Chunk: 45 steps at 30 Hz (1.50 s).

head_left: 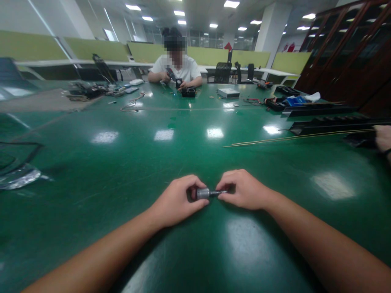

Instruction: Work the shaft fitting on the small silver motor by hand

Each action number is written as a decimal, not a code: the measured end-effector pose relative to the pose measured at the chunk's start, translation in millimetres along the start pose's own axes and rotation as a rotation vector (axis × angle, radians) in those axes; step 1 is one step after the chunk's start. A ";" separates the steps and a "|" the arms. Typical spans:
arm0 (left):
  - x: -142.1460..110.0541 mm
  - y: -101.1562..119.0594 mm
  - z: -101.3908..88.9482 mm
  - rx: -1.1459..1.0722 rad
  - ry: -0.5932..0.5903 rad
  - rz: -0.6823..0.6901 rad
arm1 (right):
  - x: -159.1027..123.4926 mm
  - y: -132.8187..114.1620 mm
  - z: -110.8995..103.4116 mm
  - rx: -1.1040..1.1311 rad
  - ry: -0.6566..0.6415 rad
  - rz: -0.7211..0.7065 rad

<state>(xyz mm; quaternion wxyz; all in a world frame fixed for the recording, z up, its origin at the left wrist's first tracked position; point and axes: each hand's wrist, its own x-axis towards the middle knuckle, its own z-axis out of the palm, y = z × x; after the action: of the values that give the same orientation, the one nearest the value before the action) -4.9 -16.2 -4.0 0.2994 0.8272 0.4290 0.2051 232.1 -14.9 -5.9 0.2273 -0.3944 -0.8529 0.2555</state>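
Note:
Low in the middle of the head view, my left hand (175, 201) grips a short grey metal cylinder (203, 193) between thumb and fingers. From the cylinder's right end a thin dark metal shaft (213, 193) points to the right. My right hand (246, 189) pinches the far end of this shaft between thumb and fingertips. The whole piece lies level, just above or on the green table (146, 158); which of these I cannot tell. My fingers hide part of the cylinder's left end.
Across the table a person (192, 67) in a white shirt handles a dark tool and a black box (188, 92). Thin brass-coloured rods (275, 138) reach in from the right, by another person's hand (383, 138). Black rails (330, 124) and a clear plastic bag (20, 177) lie at the sides.

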 end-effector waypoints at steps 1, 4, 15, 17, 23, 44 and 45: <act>0.1 0.3 0.1 0.002 0.000 -0.001 | -0.4 0.4 -0.7 -0.005 -0.001 -0.001; 0.6 2.0 0.4 0.009 -0.001 -0.001 | -2.2 2.1 -3.7 -0.017 -0.003 0.001; 0.6 3.3 -0.2 0.000 -0.006 0.001 | -4.3 4.0 -10.8 -0.023 -0.015 0.026; 0.7 3.8 -0.2 -0.001 -0.005 0.000 | -4.1 4.7 -11.7 -0.023 -0.018 0.027; 0.6 2.6 0.3 -0.017 -0.007 -0.001 | -4.7 6.6 -14.0 -0.017 -0.028 0.029; -1.9 1.3 -1.8 -0.009 0.004 0.009 | -7.2 22.6 -25.4 0.027 -0.058 0.138; -2.1 0.9 -2.0 -0.010 0.003 0.007 | -7.3 23.4 -26.3 0.035 -0.063 0.144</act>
<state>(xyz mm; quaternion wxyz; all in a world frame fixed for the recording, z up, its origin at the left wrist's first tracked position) -6.7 -17.7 -2.1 0.3022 0.8269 0.4254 0.2095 264.9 -0.9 -1.5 0.1881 -0.4425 -0.8245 0.2984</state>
